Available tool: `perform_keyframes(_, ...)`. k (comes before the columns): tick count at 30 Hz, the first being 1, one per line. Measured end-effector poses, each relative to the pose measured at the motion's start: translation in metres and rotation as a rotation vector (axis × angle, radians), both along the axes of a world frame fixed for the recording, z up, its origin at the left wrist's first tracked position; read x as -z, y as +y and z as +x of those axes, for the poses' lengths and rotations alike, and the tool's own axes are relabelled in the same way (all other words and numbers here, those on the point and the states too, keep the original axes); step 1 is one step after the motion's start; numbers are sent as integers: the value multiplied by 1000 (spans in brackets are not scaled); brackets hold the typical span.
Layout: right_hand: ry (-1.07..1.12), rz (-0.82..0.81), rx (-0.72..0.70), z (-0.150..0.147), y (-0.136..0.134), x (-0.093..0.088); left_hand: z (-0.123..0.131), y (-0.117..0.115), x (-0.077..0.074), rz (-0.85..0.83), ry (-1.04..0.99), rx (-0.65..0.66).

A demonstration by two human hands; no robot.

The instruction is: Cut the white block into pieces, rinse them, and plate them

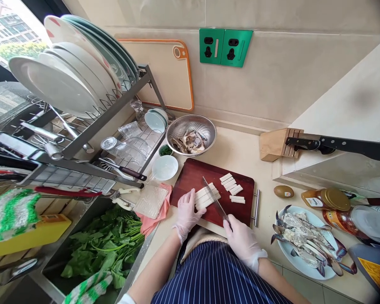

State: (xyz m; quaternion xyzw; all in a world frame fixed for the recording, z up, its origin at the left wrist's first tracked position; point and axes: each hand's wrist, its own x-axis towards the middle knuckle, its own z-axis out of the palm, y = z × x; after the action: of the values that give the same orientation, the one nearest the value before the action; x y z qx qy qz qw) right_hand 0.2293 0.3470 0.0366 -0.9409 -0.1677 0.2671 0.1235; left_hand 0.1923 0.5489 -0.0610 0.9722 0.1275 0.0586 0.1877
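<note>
A dark red cutting board lies on the counter in front of me. Near its middle is a block of white strips, which look like rice cake. My left hand, in a clear glove, presses its curled fingers against the near left end of this block. Also gloved, my right hand is closed round the handle of a kitchen knife. The blade lies slantwise across the strips, just right of my left fingers. Several cut white pieces are spread over the board's right side.
Behind the board stand a metal colander with food in it and a white bowl. Leafy greens fill the sink at left, below a dish rack. At right are a knife block, a kiwi, jars and a plate of cut crab.
</note>
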Motion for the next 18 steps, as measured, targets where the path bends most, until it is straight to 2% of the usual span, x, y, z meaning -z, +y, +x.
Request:
perform_keyframes(10, 16, -65, -24, -2, 16, 6, 4, 1, -6, -15, 61, 3)
perform_keyframes(15, 34, -99, -28, -1, 20, 11, 0, 2, -4, -20, 72, 1)
perform_keyframes(18, 75, -128, -29, 0, 23, 13, 3, 8, -13, -50, 21, 20)
